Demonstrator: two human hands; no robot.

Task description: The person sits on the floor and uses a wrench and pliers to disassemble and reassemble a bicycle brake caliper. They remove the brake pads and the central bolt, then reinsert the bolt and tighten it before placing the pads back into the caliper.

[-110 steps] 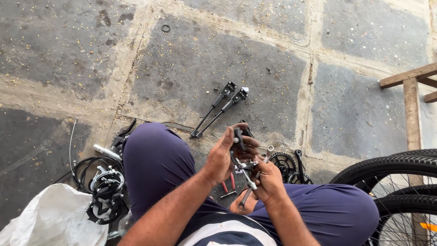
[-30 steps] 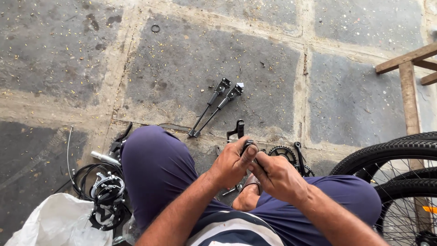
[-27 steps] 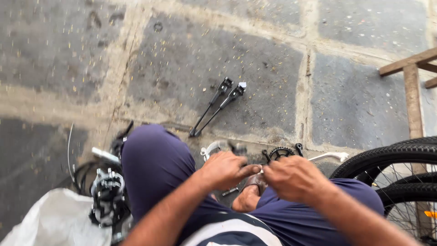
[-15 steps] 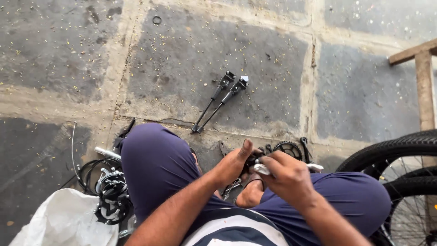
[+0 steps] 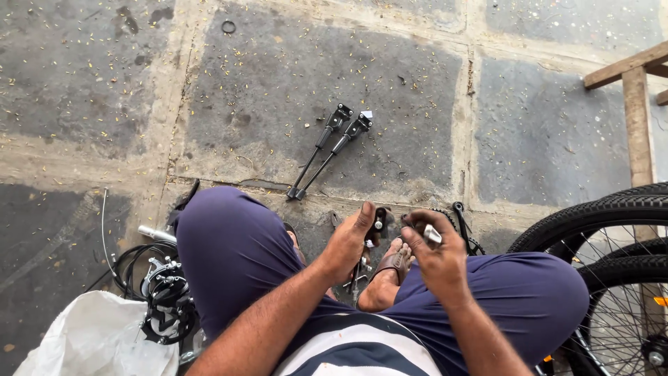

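Observation:
My left hand [image 5: 350, 242] is closed around a small black bicycle part [image 5: 379, 221] with a silver bolt, thumb raised, above my crossed legs. My right hand [image 5: 437, 256] is just to its right, a short gap away, and pinches a small silver piece [image 5: 431, 236] between thumb and fingers. Beneath both hands are my sandalled foot [image 5: 394, 263] and some small metal parts on the floor, partly hidden.
Two black kickstands [image 5: 327, 150] lie on the stone floor ahead. A tangle of cables and brake parts [image 5: 158, 296] and a white bag [image 5: 83, 342] sit at my left. Bicycle tyres [image 5: 612, 209] and a wooden frame [image 5: 637, 104] stand at right. A toothed sprocket [image 5: 465, 226] lies past my right hand.
My hands, joined on the part a second ago, have drawn slightly apart. The left keeps the black part and the right now pinches a silver piece.

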